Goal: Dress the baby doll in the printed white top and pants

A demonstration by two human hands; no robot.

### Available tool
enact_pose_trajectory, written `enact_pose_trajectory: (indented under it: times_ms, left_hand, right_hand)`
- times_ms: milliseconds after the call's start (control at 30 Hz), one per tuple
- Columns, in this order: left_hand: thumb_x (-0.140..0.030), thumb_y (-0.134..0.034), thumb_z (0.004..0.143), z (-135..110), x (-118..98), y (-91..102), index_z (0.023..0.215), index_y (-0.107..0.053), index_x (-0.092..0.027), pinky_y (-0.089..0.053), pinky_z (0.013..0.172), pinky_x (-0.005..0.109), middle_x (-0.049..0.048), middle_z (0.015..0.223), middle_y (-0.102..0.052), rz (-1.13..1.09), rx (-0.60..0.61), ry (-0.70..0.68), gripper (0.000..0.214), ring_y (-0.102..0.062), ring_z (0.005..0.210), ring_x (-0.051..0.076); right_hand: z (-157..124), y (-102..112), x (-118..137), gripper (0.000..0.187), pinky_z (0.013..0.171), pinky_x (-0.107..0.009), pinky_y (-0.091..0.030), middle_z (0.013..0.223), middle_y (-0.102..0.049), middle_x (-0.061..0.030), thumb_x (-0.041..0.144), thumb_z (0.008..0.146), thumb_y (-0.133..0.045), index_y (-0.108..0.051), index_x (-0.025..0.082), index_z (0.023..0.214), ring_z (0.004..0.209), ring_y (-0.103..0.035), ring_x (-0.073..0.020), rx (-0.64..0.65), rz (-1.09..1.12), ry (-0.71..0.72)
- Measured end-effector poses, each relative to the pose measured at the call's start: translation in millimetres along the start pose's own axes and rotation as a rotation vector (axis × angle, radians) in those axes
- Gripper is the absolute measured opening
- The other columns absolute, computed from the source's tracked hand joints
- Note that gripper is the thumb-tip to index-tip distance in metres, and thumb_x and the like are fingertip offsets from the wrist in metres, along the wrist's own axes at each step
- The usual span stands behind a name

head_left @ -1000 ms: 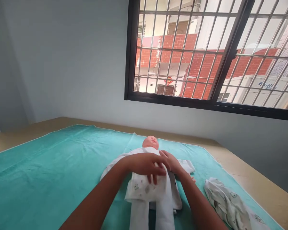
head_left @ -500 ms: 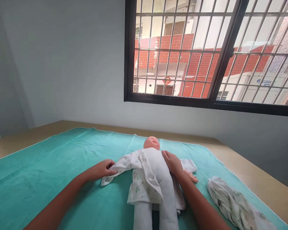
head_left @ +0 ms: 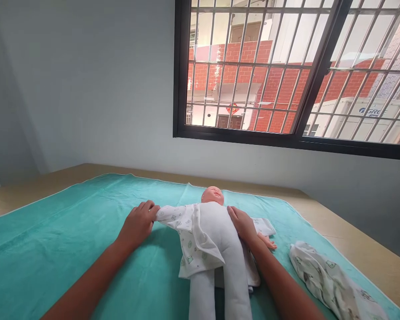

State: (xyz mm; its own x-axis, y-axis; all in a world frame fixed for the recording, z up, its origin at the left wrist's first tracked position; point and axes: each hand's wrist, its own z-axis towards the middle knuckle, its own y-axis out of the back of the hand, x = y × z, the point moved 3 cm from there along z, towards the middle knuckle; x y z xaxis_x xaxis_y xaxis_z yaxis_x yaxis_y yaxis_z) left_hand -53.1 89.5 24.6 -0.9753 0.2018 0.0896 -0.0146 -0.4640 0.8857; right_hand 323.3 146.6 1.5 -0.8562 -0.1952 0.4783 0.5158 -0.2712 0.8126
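Note:
A baby doll (head_left: 213, 222) with a white cloth body and pink head lies on its back. A white printed baby shirt (head_left: 200, 258) lies open over the doll's side on my left, its sleeve stretched outward. My left hand (head_left: 138, 224) is closed round the end of that sleeve, its fingertips partly hidden. My right hand (head_left: 242, 223) rests on the side of the doll's chest with fingers laid along it. Beyond my right wrist, a doll's hand (head_left: 266, 241) pokes out beside another white printed piece of the shirt (head_left: 264, 226).
A turquoise cloth (head_left: 96, 213) covers much of the wooden surface (head_left: 346, 222). On the right lies a crumpled white printed cloth item (head_left: 333, 280). Behind stands a grey wall (head_left: 103, 89) with a barred, black-framed window (head_left: 240, 135).
My left hand has moved up and away with the sleeve end, which now reaches straight out to the side. The right hand stays on the doll's chest. The camera view has shifted slightly.

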Motion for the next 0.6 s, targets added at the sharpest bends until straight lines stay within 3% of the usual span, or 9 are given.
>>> enact_pose_trajectory:
  times_ms: [133, 233, 300, 433, 600]
  left_hand:
    - [0.006, -0.035, 0.076, -4.3, -6.4, -13.4, 0.123, -0.056, -0.024, -0.042, 0.087, 0.037, 0.0093, 0.123, -0.057, 0.059, -0.003, 0.011, 0.06, -0.053, 0.111, 0.025]
    - [0.007, -0.039, 0.073, -11.8, -20.9, -26.0, 0.143, -0.038, -0.027, -0.038, 0.1, 0.042, 0.0099, 0.143, -0.047, -0.001, 0.054, 0.042, 0.078, -0.046, 0.127, 0.027]
    - [-0.005, -0.046, 0.08, -16.6, -33.8, -30.8, 0.149, -0.029, -0.028, -0.034, 0.106, 0.045, 0.0092, 0.146, -0.046, -0.102, 0.095, 0.008, 0.074, -0.043, 0.131, 0.028]
    - [-0.034, -0.048, 0.092, -18.5, -51.2, -34.1, 0.142, -0.041, -0.022, -0.042, 0.101, 0.044, 0.0106, 0.131, -0.06, -0.22, 0.105, -0.039, 0.052, -0.055, 0.119, 0.028]
    - [-0.024, -0.034, 0.099, -9.1, -59.7, -48.1, 0.138, -0.047, -0.016, -0.042, 0.104, 0.046, 0.0131, 0.14, -0.054, -0.184, -0.028, -0.075, 0.042, -0.055, 0.123, 0.026]
  right_hand:
    - [0.1, 0.3, 0.1, 0.047, 0.062, -0.026, -0.029, 0.081, -0.067, -0.0012, 0.048, 0.099, -0.025, -0.056, 0.023, 0.075, 0.072, -0.056, -0.0166, -0.001, -0.002, 0.0]
    - [0.0, 0.4, -0.2, 0.046, 0.063, -0.025, -0.03, 0.083, -0.069, -0.0011, 0.048, 0.099, -0.025, -0.058, 0.024, 0.079, 0.076, -0.058, -0.0171, 0.003, 0.007, 0.002]
    - [-0.1, 0.2, -0.7, 0.046, 0.063, -0.025, -0.031, 0.085, -0.069, -0.0014, 0.049, 0.098, -0.025, -0.06, 0.024, 0.081, 0.077, -0.059, -0.0174, 0.007, 0.014, -0.001]
    - [0.2, -1.0, -2.1, 0.047, 0.065, -0.026, -0.032, 0.087, -0.07, -0.0022, 0.05, 0.098, -0.026, -0.062, 0.024, 0.081, 0.08, -0.06, -0.0184, 0.012, 0.026, -0.014]
    - [3.7, -0.2, 1.1, 0.045, 0.067, -0.026, -0.036, 0.093, -0.072, -0.0025, 0.05, 0.097, -0.029, -0.067, 0.026, 0.09, 0.084, -0.062, -0.0196, 0.016, 0.075, -0.022]
